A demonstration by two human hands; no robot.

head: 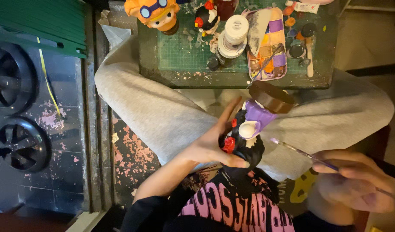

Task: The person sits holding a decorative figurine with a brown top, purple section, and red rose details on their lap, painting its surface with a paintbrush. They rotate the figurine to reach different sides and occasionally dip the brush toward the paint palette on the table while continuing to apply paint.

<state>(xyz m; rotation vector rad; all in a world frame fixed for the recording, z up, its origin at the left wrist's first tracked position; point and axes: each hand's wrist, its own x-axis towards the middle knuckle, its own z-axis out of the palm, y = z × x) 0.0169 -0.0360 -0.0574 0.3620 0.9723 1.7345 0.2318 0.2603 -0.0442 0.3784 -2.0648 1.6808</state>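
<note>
Left hand (210, 144) fingers (228, 112) wrap the figurine (251, 131); right hand (356, 180) grips a brush (300, 152).

The figurine (248, 133) is black with a purple body, a white round patch, red spots and a brown base; the brush (305, 155) has a pale purple, clear-looking handle. On the green gridded worktop (180, 53) sit a palette (268, 43) of purple, orange and yellow wells, a white jar (235, 29) and an orange figure (156, 13), above grey trousers (163, 111) and a black shirt (236, 206) with pink lettering

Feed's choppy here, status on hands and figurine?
Left hand grips black-and-purple figurine over lap. Right hand holds paintbrush, tip just short of figurine. Nothing between.
</note>
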